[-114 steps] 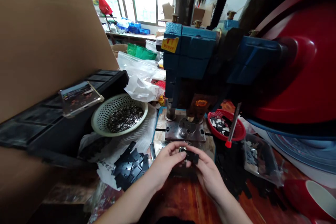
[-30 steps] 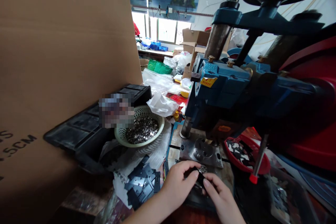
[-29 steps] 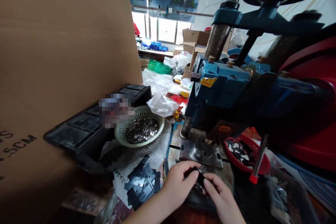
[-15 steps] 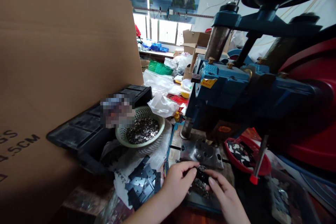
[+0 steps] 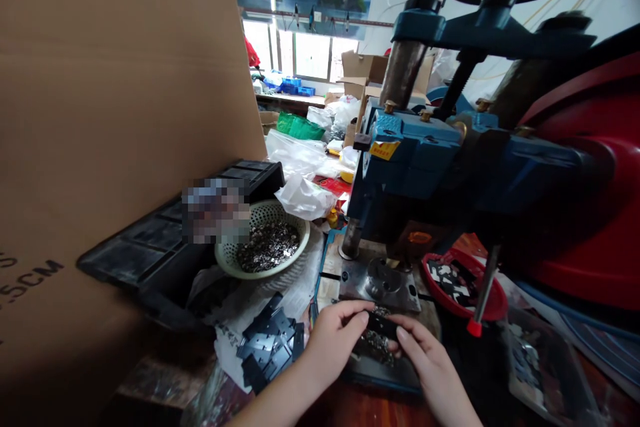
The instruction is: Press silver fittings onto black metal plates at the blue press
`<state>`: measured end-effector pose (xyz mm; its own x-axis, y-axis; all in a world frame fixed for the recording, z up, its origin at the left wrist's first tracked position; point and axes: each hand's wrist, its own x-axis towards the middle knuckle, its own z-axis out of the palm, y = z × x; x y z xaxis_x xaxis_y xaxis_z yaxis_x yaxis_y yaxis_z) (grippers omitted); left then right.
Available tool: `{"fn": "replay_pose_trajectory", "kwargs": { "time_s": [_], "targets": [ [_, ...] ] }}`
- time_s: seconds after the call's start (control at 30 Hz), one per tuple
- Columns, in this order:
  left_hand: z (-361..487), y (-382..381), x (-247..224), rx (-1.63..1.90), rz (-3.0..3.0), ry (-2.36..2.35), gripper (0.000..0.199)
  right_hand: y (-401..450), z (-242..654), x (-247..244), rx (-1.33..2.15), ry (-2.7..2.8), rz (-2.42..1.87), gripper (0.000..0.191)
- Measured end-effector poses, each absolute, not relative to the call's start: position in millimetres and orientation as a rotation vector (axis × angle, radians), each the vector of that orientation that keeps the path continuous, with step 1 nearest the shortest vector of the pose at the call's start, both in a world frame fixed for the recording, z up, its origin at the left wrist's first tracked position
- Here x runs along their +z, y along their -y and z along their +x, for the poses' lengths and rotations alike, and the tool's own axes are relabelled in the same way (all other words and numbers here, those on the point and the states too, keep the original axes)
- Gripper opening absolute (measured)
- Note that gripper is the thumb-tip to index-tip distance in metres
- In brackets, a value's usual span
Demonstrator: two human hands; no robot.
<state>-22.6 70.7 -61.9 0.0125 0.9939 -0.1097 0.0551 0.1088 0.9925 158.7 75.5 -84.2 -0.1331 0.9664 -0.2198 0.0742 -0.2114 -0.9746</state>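
Note:
Between my two hands is a small flat black plate (image 5: 383, 326), held level at the front of the press. My left hand (image 5: 341, 333) pinches its left end with thumb and forefinger. On the right end, my right hand (image 5: 416, 343) grips with its thumb and fingers. Beneath the plate lies a scatter of tiny shiny metal pieces (image 5: 377, 345) on the press base. Just behind the hands sits a steel die plate (image 5: 380, 282) bolted to the bed. Similar dark flat plates (image 5: 273, 340) lie in a loose pile left of my left hand.
A blue press (image 5: 415, 147) with a red wheel (image 5: 590, 200) towers at the right. A green basket (image 5: 265, 273) of small metal parts stands left, beside a black crate (image 5: 135, 247) and a tall cardboard box (image 5: 125, 80). A red bowl (image 5: 493, 307) and a clear tub (image 5: 545, 373) hold parts.
The view has shifted slightly, so the surroundings appear a little further left. Both hands keep hold of the black plate in nearly the same place.

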Motion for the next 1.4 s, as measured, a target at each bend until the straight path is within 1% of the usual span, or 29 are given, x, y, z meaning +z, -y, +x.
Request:
{"fn": "replay_pose_trajectory", "kwargs": {
  "time_s": [0.17,0.3,0.47,0.6,0.97,1.07,1.13,1.3,1.4],
  "targets": [
    [-21,-73,-65,1.088,1.056,-1.237,0.031,-77,163,-88,1.494,1.239,-1.303,0.051],
    [-21,-74,-68,1.078,0.952,-1.182,0.034,-76,159,-82,1.463,1.195,-1.279,0.048],
    [-22,-76,-69,1.071,0.822,-1.202,0.037,-77,155,-75,1.47,1.142,-1.227,0.05],
    [-20,-78,-67,1.073,0.728,-1.212,0.038,-77,156,-75,1.483,1.09,-1.184,0.045],
    [-17,-79,-67,1.037,0.805,-1.238,0.041,-81,159,-76,1.479,1.11,-1.185,0.039],
    [-15,-85,-71,1.021,0.974,-1.277,0.037,-86,159,-80,1.368,1.193,-1.23,0.032],
    [-12,-93,-73,1.037,1.12,-1.323,0.031,-93,160,-82,1.23,1.312,-1.276,0.026],
    [-5,-129,-75,1.131,1.542,-1.478,0.023,-128,160,-84,0.632,1.649,-1.376,0.018],
    [-2,-151,-76,1.197,1.705,-1.538,0.019,-152,157,-85,0.409,1.721,-1.374,0.014]
  ]
}}
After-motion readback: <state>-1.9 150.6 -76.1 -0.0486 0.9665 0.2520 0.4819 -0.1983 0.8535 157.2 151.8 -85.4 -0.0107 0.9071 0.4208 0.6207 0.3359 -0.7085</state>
